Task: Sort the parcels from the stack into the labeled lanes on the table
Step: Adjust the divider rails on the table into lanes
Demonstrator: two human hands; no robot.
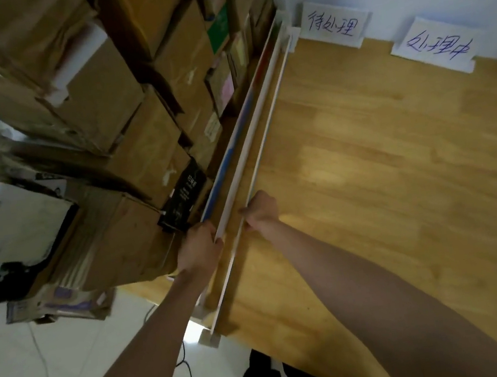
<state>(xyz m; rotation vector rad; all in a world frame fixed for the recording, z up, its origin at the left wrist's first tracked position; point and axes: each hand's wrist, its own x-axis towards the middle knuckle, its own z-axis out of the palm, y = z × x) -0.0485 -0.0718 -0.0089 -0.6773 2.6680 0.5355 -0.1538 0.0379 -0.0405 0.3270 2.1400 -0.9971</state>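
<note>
Grip was two-handed on one item: the left hand [199, 246] and the right hand [260, 210] were each closed on opposite long edges of a long flat parcel [253, 143], near its end closest to the person. Fingers of both hands wrapped the white rims; thumb placement could not be made out.

Parcel stood on its thin edge at the left margin of the wooden table [384, 185], just beside the stack of cardboard boxes [134, 114]. Whether it touched the stack could not be told. Its long axis ran from the person's near left toward the far wall, with the far end reaching almost to the first lane label [334, 23] and the near end overhanging the table corner.

Progress was judged as early. The table surface in front of the first lane label and the second lane label [434, 45] carried no parcels, and a third label at the right frame edge was largely cut off. The stack appeared full. The long flat parcel was in hand but not yet placed in any lane; all remaining boxes were left to sort.
</note>
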